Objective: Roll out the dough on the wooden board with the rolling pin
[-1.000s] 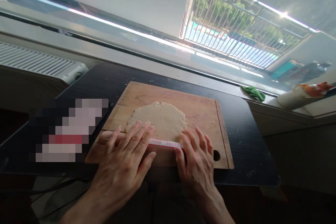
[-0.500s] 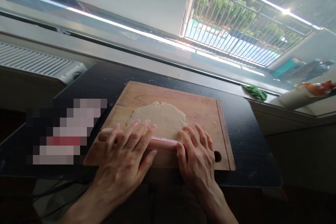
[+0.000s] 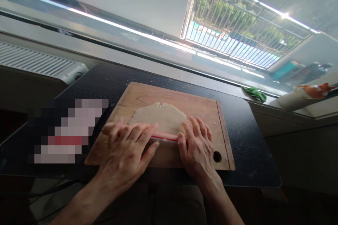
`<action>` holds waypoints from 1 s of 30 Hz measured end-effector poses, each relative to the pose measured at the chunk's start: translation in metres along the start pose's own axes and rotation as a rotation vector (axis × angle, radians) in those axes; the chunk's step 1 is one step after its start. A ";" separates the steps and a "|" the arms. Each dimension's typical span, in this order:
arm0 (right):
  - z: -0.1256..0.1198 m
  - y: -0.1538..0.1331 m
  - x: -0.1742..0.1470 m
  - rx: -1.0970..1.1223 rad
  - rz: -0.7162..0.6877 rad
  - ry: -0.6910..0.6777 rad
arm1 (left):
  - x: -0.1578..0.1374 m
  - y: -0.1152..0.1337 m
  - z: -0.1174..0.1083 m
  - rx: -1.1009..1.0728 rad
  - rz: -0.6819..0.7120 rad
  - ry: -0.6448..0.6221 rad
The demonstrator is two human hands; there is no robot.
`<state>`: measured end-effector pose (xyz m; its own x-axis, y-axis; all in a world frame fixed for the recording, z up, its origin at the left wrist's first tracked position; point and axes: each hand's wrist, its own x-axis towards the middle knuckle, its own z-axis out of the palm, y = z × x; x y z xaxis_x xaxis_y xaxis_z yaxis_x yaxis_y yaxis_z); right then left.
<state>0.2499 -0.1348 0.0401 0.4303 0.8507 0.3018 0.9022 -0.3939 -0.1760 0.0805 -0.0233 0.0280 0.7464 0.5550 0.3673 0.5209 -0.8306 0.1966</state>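
A pale, flattened sheet of dough [image 3: 158, 114] with a ragged edge lies on the wooden cutting board [image 3: 203, 107]. Across its near side runs a rolling pin [image 3: 165, 137] with a red line and a clear-looking wrap along its middle. My left hand [image 3: 129, 144] is laid over the pin's left part, fingers curved over it and thumb apart; the pin's left end sticks out beyond. On the right part rests my right hand [image 3: 196, 144], palm down with bent fingers, hiding that end. The right fingertips reach close to the dough's right edge.
The board stands on a dark table [image 3: 248, 140], with a round hole at its right corner. A blurred-out object [image 3: 79, 123] lies to the left. Behind are a window sill with a green cloth [image 3: 255, 94], a pale container [image 3: 295, 98] and a radiator [image 3: 39, 59].
Both hands have pushed the rolling pin slightly forward, away from me, onto the dough. The pin has turned, so a red line now shows where white printed lettering was.
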 end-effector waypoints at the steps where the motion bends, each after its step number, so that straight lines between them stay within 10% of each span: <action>1: -0.001 -0.002 -0.005 -0.001 -0.013 0.002 | -0.007 -0.001 0.000 0.003 -0.003 0.002; 10: 0.010 0.013 0.057 0.015 0.133 -0.033 | 0.053 -0.008 0.010 -0.035 0.016 0.041; 18: -0.002 -0.008 -0.004 0.024 -0.022 -0.006 | -0.008 -0.006 0.003 0.013 0.054 0.041; 25: 0.010 0.011 0.053 0.016 0.076 0.019 | 0.047 -0.009 0.012 -0.023 0.012 0.047; 30: 0.001 -0.001 0.018 0.032 0.020 -0.012 | 0.016 -0.007 0.006 -0.022 0.022 0.048</action>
<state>0.2570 -0.1190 0.0446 0.4481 0.8466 0.2870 0.8916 -0.4002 -0.2117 0.0913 -0.0084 0.0271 0.7366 0.5338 0.4152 0.4947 -0.8440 0.2075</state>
